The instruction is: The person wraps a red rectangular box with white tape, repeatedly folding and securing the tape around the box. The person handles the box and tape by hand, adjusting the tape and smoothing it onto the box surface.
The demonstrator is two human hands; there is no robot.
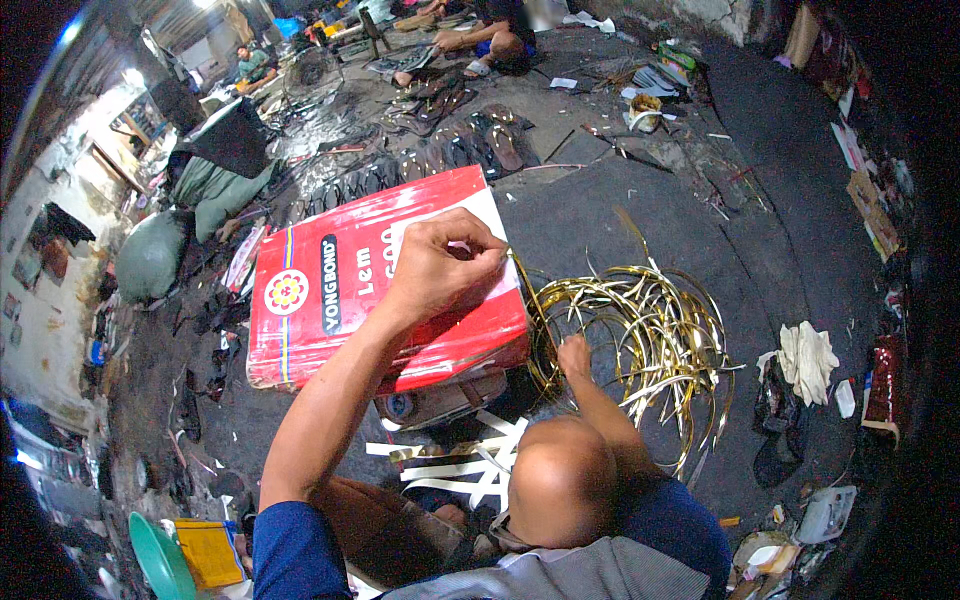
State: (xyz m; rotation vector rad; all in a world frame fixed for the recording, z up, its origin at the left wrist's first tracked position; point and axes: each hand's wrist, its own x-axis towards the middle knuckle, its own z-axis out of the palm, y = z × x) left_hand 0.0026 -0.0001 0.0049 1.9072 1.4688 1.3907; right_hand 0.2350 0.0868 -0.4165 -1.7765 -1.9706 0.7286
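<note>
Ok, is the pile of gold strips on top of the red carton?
No, the pile of gold strips lies on the dark floor, right of the red carton.

A lamp glows white at the upper left, while the floor at right is dim. Glare streaks the glossy red box and the golden strips. The left wall bends toward the black, speckled rim; the far background looks soft.
</note>
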